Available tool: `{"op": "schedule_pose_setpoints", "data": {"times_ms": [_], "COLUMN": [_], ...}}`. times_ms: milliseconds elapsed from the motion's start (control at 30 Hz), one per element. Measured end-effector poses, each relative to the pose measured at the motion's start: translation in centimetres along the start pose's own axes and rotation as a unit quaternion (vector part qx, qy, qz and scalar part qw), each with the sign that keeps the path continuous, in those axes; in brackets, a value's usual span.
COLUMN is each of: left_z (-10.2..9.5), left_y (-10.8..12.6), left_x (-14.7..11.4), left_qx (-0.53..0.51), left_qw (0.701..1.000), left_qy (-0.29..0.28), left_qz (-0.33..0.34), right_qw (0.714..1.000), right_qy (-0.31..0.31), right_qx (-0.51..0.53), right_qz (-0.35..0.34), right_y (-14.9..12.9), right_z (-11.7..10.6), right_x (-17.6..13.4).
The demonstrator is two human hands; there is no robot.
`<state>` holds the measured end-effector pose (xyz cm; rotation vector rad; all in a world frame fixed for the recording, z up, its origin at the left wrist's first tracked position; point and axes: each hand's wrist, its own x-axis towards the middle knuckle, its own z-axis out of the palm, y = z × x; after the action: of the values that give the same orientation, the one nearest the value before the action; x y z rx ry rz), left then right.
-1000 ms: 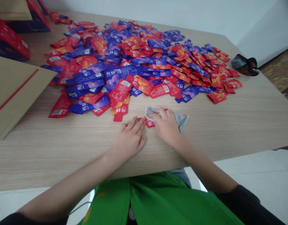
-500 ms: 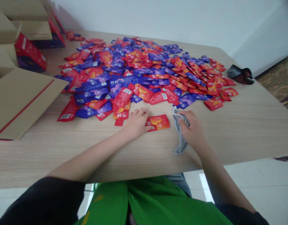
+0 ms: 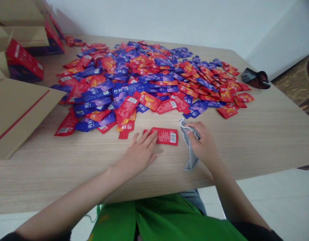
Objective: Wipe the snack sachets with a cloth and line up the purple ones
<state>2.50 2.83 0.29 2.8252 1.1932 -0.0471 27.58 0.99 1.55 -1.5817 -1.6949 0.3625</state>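
Note:
My left hand (image 3: 143, 150) rests with its fingers spread, the fingertips on the left end of a red pouch (image 3: 166, 136). That pouch lies flat on the table, its printed side with a white barcode facing up. To the right, my right hand (image 3: 201, 139) is closed around a grey cloth (image 3: 191, 150) with a white edge; the cloth's lower end hangs down onto the tabletop. Just beyond both hands spreads a big heap of red and purple pouches (image 3: 124, 90).
Open cardboard boxes (image 3: 26, 110) with red and purple sides stand at the left. Dark sunglasses (image 3: 256, 78) lie at the table's right end. A white wall (image 3: 169, 20) rises behind the wooden table (image 3: 245, 140).
The red pouch has been turned over, from its orange-fruit side to its barcode side. My left hand has opened out flatter and shifted slightly nearer. The right hand still grips the cloth.

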Motion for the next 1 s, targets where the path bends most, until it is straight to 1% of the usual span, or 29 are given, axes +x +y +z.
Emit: {"op": "schedule_pose_setpoints", "data": {"times_ms": [67, 133, 167, 200, 267, 333, 367, 433, 567, 633, 667, 733, 800, 867, 933, 1000], "left_z": [0.6, 1.3, 1.5, 1.8, 2.1, 2.2, 2.2, 2.2, 1.9, 1.8, 1.8, 1.8, 1.8, 1.8, 1.7, 1.6], "left_y": [-0.9, -1.5, -1.7, -1.8, -1.7, -1.6, -1.5, -1.4, -1.5, -1.6, -1.6, -1.6, -1.5, -1.4, -1.3, -1.3], "left_x": [-0.3, -0.4, -0.3, -0.3, -0.3, -0.3, -0.3, -0.3, -0.3, -0.4, -0.4, -0.5, -0.5, -0.4, -0.4, -0.3], "left_qx": [-0.015, -0.028, -0.033, -0.036, -0.038, -0.038, -0.038, -0.04, -0.05, -0.052, -0.052, -0.048, -0.043, -0.036, -0.029, -0.024], "left_qw": [1.0, 0.999, 0.999, 0.998, 0.998, 0.998, 0.998, 0.997, 0.997, 0.997, 0.997, 0.997, 0.996, 0.997, 0.997, 0.997], "left_qy": [0.013, 0.031, 0.038, 0.043, 0.047, 0.048, 0.051, 0.059, 0.055, 0.055, 0.057, 0.064, 0.071, 0.07, 0.065, 0.061], "left_qz": [-0.002, -0.002, -0.002, -0.005, -0.015, -0.021, -0.023, -0.024, -0.024, -0.024, -0.024, -0.021, -0.019, -0.022, -0.026, -0.027], "right_qw": [1.0, 0.998, 0.996, 0.991, 0.972, 0.95, 0.943, 0.937, 0.937, 0.939, 0.942, 0.953, 0.965, 0.966, 0.951, 0.935], "right_qy": [0.001, -0.004, -0.018, -0.042, -0.105, -0.15, -0.155, -0.142, -0.097, -0.085, -0.08, -0.062, -0.05, -0.084, -0.143, -0.178], "right_qx": [-0.008, -0.035, -0.059, -0.092, -0.168, -0.235, -0.262, -0.301, -0.334, -0.332, -0.326, -0.297, -0.256, -0.229, -0.236, -0.264], "right_qz": [-0.018, -0.05, -0.071, -0.092, -0.127, -0.141, -0.136, -0.108, -0.043, -0.022, -0.014, -0.009, -0.031, -0.088, -0.141, -0.158], "right_y": [-1.1, -2.8, -3.7, -4.5, -5.5, -5.5, -5.1, -3.8, -0.4, 0.5, 0.6, -0.3, -2.1, -4.0, -5.1, -5.2], "right_z": [1.1, 2.9, 4.1, 5.3, 7.6, 8.9, 9.1, 8.6, 5.6, 4.4, 4.1, 4.1, 4.9, 6.1, 7.3, 7.8], "right_x": [0.7, 1.5, 1.8, 2.0, 2.2, 1.9, 1.6, 0.9, -0.4, -0.6, -0.4, -0.1, 0.3, 0.3, 0.0, -0.5]}}
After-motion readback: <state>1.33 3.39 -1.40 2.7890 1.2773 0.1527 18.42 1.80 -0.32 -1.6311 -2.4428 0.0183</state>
